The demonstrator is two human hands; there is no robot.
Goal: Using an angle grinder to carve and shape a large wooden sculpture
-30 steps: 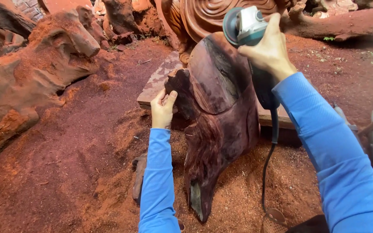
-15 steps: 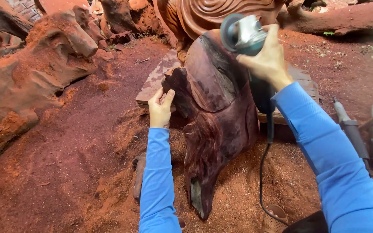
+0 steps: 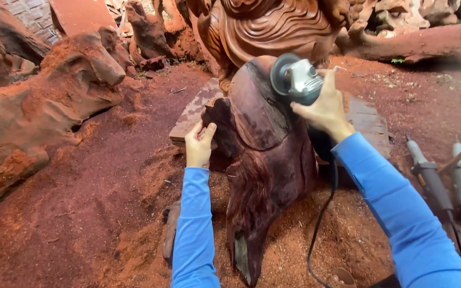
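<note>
**Grinding a dark slab on a sawdust floor**

Red sawdust (image 3: 81, 213) covers the ground among rough reddish carvings (image 3: 54, 101). The left hand (image 3: 199, 143) presses spread fingers on the dark, gnarled wood slab (image 3: 270, 170), standing centre. The right hand (image 3: 324, 109) wraps the angle grinder (image 3: 294, 79) at its top. Two power tools (image 3: 444, 178) lie right.

Two idle power tools (image 3: 444, 178), carved wooden statue (image 3: 273, 26), red sawdust ground (image 3: 81, 213).

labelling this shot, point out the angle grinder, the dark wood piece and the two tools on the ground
angle grinder (image 3: 299, 80), head view, silver gear housing
dark wood piece (image 3: 270, 160), head view, broad front face
two tools on the ground (image 3: 428, 176), head view, left tool's grey body
</note>
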